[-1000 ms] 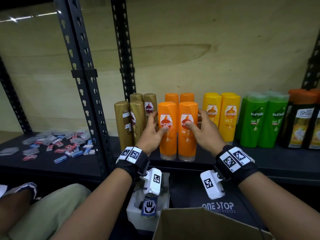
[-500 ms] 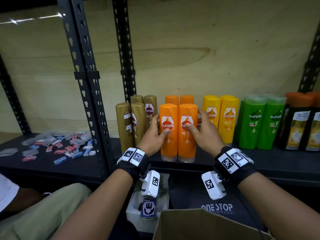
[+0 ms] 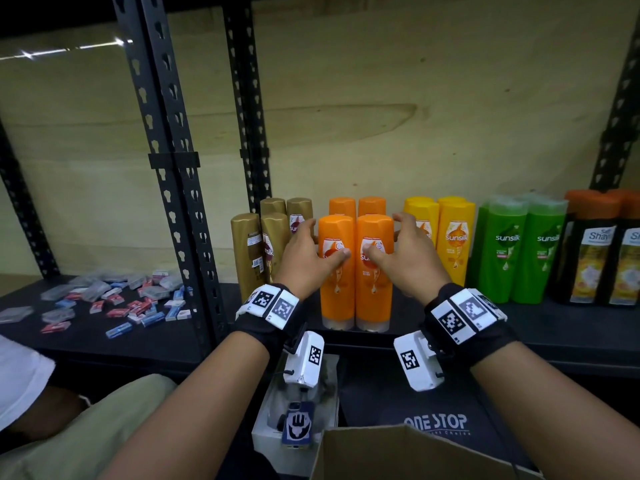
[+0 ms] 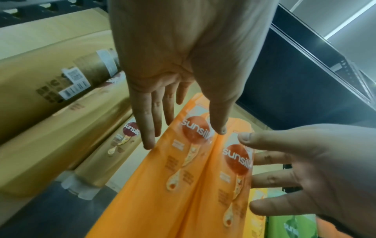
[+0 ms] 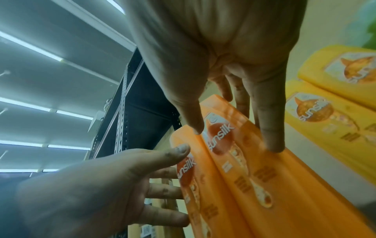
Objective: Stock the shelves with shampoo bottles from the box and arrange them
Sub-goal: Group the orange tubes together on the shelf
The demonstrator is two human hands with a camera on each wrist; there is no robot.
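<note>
Two orange Sunsilk bottles stand side by side at the front edge of the black shelf [image 3: 554,327], the left one [image 3: 337,289] touching the right one [image 3: 374,292]. My left hand [image 3: 308,247] has its thumb on the left bottle's front and straight fingers along its left side [image 4: 149,143]. My right hand [image 3: 401,247] mirrors it on the right bottle [image 5: 284,185], thumb on the label and fingers down its right side. Two more orange bottles [image 3: 356,206] stand behind. The open cardboard box [image 3: 398,455] sits below, its inside hidden.
Gold bottles [image 3: 256,251] stand left of the orange ones; yellow [image 3: 453,244], green [image 3: 519,247] and dark orange-capped bottles [image 3: 595,251] stand to the right. A black upright post [image 3: 173,168] divides off a shelf of small packets [image 3: 114,303]. Another person's knee [image 3: 86,410] is at lower left.
Both hands stay at the front orange pair. Their fingers have straightened and loosened a little, and the bottles stand where they were.
</note>
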